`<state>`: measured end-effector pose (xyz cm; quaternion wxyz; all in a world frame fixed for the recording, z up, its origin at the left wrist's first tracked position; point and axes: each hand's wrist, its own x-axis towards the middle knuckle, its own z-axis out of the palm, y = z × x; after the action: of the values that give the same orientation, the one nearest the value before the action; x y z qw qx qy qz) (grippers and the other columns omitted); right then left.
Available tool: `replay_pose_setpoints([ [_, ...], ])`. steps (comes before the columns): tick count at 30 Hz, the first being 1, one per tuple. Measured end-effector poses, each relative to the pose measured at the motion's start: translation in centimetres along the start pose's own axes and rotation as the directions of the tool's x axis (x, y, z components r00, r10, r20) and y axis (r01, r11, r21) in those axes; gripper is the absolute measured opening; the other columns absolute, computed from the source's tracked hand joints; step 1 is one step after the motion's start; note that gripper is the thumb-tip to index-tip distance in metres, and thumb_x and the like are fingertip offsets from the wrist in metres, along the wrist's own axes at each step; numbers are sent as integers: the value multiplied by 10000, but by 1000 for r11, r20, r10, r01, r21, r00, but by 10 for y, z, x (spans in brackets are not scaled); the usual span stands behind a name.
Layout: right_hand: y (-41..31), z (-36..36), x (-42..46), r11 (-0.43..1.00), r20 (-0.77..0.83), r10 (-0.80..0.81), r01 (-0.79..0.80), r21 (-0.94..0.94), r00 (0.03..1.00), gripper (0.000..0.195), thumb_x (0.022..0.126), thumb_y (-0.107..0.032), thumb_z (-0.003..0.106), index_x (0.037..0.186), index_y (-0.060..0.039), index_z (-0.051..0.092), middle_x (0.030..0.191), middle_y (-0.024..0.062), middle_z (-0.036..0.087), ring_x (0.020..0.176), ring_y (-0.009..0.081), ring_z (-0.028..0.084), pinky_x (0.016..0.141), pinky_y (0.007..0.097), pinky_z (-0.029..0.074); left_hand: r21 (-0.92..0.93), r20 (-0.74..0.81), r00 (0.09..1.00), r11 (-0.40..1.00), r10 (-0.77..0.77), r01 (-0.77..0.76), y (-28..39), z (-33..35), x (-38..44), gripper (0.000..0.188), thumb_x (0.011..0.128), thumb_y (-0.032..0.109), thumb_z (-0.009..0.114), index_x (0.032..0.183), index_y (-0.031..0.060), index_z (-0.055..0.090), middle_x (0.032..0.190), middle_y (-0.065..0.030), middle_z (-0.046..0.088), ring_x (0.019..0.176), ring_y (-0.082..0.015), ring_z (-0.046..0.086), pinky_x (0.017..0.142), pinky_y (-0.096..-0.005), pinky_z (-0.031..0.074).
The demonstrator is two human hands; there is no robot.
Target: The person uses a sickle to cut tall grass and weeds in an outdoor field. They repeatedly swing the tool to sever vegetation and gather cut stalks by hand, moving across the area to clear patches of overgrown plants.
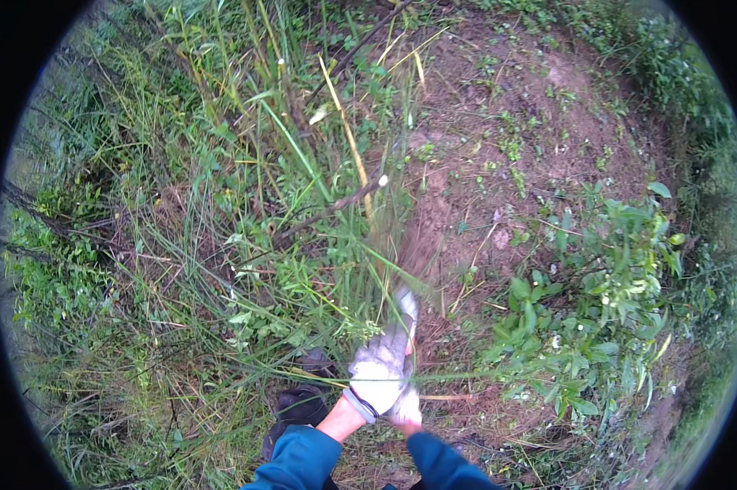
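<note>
Both my hands wear light work gloves and are close together at the lower middle, below a tuft of tall grass [368,263]. My left hand [377,367] lies at the front, its fingers pointing up the picture and partly curled by the grass stems. Just behind and to the right is my right hand [406,404], blurred and partly covered by the left. A whitish blade-like piece [408,303] with an orange-red part shows beyond the gloves; which hand holds it cannot be made out. The fingers' grip is hidden by blur and grass.
A cut woody branch [335,208] slants through the grass ahead. Bare reddish soil [528,122] slopes at the upper right. A leafy bush [607,300] stands on the right. Dark footwear [301,404] shows left of my hands, among dense weeds.
</note>
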<state>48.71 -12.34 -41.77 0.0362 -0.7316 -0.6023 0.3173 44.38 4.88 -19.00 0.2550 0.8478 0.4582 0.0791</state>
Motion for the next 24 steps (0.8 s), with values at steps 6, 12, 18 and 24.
replay_pose_setpoints([
  [6, 42, -5, -89, 986, 130, 53, -32, -162, 990, 140, 860, -168, 514, 968, -132, 596, 750, 153, 586, 587, 290, 611, 448, 417, 489, 77, -296, 951, 995, 91, -71, -6, -13, 34, 666, 794, 136, 598, 1374, -41, 323, 1344, -284, 399, 1236, -437, 398, 1075, -501, 303],
  [12, 66, -104, 106, 772, -213, 426, -231, 592, 879, 187, 881, -222, 516, 877, -39, 554, 696, 163, 599, 639, 314, 621, 565, 420, 500, 155, -268, 963, 988, 19, 23, -27, -24, 25, 686, 797, 160, 616, 1378, -59, 325, 1333, -295, 416, 1244, -446, 407, 1084, -485, 304],
  [18, 55, -135, 202, 879, -180, 312, -212, 426, 933, 269, 905, -248, 485, 907, 1, 588, 720, 193, 623, 684, 356, 628, 568, 444, 489, 87, -173, 984, 996, 44, -29, -19, -5, 6, 732, 743, 154, 677, 1368, -22, 339, 1317, -265, 429, 1205, -438, 433, 1039, -493, 351],
  [24, 56, 60, -49, 993, 16, 88, -89, 77, 996, 206, 931, -245, 485, 911, -59, 571, 681, 86, 553, 574, 245, 566, 498, 386, 474, 164, -84, 996, 986, -8, 22, -10, 11, -24, 728, 743, 190, 674, 1368, -1, 353, 1320, -232, 444, 1192, -405, 455, 976, -470, 402],
])
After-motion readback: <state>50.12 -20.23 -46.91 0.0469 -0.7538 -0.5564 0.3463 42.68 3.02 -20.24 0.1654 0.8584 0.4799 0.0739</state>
